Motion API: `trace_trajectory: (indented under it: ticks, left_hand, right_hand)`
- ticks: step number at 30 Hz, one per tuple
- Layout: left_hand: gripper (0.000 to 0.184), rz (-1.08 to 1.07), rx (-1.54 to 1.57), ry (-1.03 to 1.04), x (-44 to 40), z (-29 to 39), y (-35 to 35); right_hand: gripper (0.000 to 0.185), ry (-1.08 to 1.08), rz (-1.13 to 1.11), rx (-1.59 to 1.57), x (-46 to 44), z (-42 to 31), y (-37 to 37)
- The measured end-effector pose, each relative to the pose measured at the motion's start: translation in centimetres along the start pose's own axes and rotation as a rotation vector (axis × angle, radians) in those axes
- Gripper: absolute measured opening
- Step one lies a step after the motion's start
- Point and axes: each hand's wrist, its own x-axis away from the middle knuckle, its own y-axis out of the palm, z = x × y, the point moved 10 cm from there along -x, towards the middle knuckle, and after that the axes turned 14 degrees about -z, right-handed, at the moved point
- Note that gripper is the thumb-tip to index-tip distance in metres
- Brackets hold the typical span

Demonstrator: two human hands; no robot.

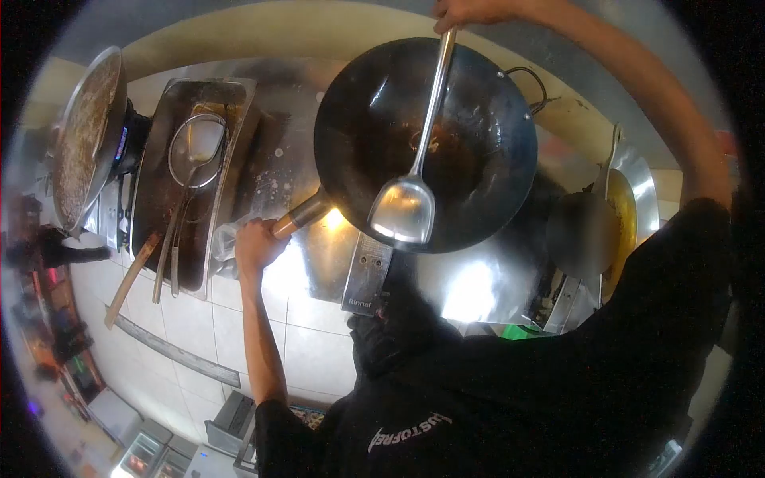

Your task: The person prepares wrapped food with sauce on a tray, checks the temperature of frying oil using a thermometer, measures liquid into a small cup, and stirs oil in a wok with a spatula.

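A large black wok [486,171] sits over the stove, its dark inside glossy with a little residue at the bottom. My left hand [259,243] is wrapped around the wok's wooden-gripped handle [303,213] on the left side. At the top of the view, my right hand [476,11] is closed on the end of a long metal wok spatula [404,211]. The spatula slants down across the wok, with its shiny blade in front of the near rim. I cannot tell whether the blade touches the wok.
A rectangular metal tray [239,151] left of the wok holds a wire strainer [198,151] and several long-handled tools. Farther left stands a pan [84,143] with pale bubbly contents. On the right is another pan [625,207] with yellowish liquid. A burner control panel [368,273] sits below the wok.
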Motion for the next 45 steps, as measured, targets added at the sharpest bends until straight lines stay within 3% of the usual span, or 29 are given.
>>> trace_trajectory:
  ticks: [1,3,6,7,9,10,12,15,19,21,25,27,28,31,32,34,36,38,40,42,44,45]
  left_hand:
    - [0.029,0.015,0.002,0.003,0.0,0.1,-0.2]
    - [0.029,0.026,0.005,0.005,0.1,-0.1,-0.1]
    - [0.029,-0.005,0.046,-0.008,-0.2,-0.5,0.3]
    - [0.029,0.009,0.049,0.013,-0.1,-0.3,0.1]
    - [0.029,0.024,0.05,0.04,0.0,0.0,-0.1]
    - [0.029,0.02,0.046,0.03,0.0,0.0,0.0]
    - [0.029,0.014,0.039,0.027,-0.1,0.0,0.0]
    - [0.029,0.025,0.026,0.027,0.1,0.1,-0.1]
    - [0.031,-0.01,0.025,0.004,0.1,-0.1,0.0]
    - [0.031,-0.003,0.014,0.017,0.1,0.2,-0.3]
    - [0.03,0.004,0.02,0.018,0.3,-0.3,0.2]
    - [0.03,0.005,0.038,0.031,0.3,-0.5,0.3]
    - [0.032,-0.05,0.051,0.02,0.4,-0.6,0.9]
    - [0.036,-0.133,0.147,0.06,2.3,-0.3,2.5]
    - [0.037,-0.175,0.232,0.102,3.3,0.1,3.1]
    - [0.036,-0.178,0.28,0.146,5.2,1.5,3.4]
    - [0.036,-0.131,0.222,0.207,5.6,1.7,3.8]
    - [0.04,-0.135,0.279,0.25,5.2,1.5,4.3]
    - [0.042,-0.141,0.196,0.26,5.3,1.9,4.2]
    - [0.041,-0.179,0.231,0.22,4.7,1.1,5.2]
    - [0.038,-0.128,0.203,0.331,4.8,1.5,4.7]
    - [0.036,-0.236,0.258,0.346,4.8,1.6,5.3]
  right_hand:
    - [0.023,0.001,0.0,-0.001,0.0,1.1,0.8]
    - [0.019,0.098,-0.09,0.307,-0.1,3.7,3.0]
    - [0.015,0.286,-0.019,0.122,1.9,6.1,2.3]
    - [0.015,0.29,-0.022,0.125,1.8,6.0,2.3]
    - [0.015,0.023,0.023,0.218,0.6,2.5,1.6]
    - [0.015,0.03,0.021,0.214,1.0,2.2,1.0]
    - [0.017,0.03,-0.213,0.166,1.8,1.6,1.9]
    - [0.015,0.136,-0.223,0.205,3.2,3.8,2.9]
    - [0.014,0.188,-0.164,0.089,2.6,1.1,1.6]
    - [0.014,0.262,-0.395,-0.159,2.5,-0.3,1.5]
    - [0.015,0.209,-0.23,0.073,7.7,1.2,4.9]
    - [0.017,0.518,-0.385,-0.131,12.8,1.5,4.7]
    - [0.02,0.571,-0.474,-0.163,14.8,-0.1,5.0]
    - [0.029,0.865,-0.699,-0.519,18.2,-8.5,2.4]
    - [0.029,0.794,-0.582,-0.46,19.0,-11.2,3.4]
    - [0.03,0.767,-0.497,-0.907,18.3,-19.0,3.4]
    - [0.032,0.678,-0.27,-0.956,15.9,-24.5,4.9]
    - [0.036,0.728,-0.202,-0.901,12.9,-28.8,3.7]
    - [0.039,0.884,-0.164,-1.084,10.5,-32.0,4.2]
    - [0.04,0.959,0.047,-1.058,7.8,-33.9,4.3]
    - [0.04,1.051,0.188,-0.927,4.8,-35.4,3.8]
    - [0.041,1.112,0.249,-0.936,3.4,-35.6,3.1]
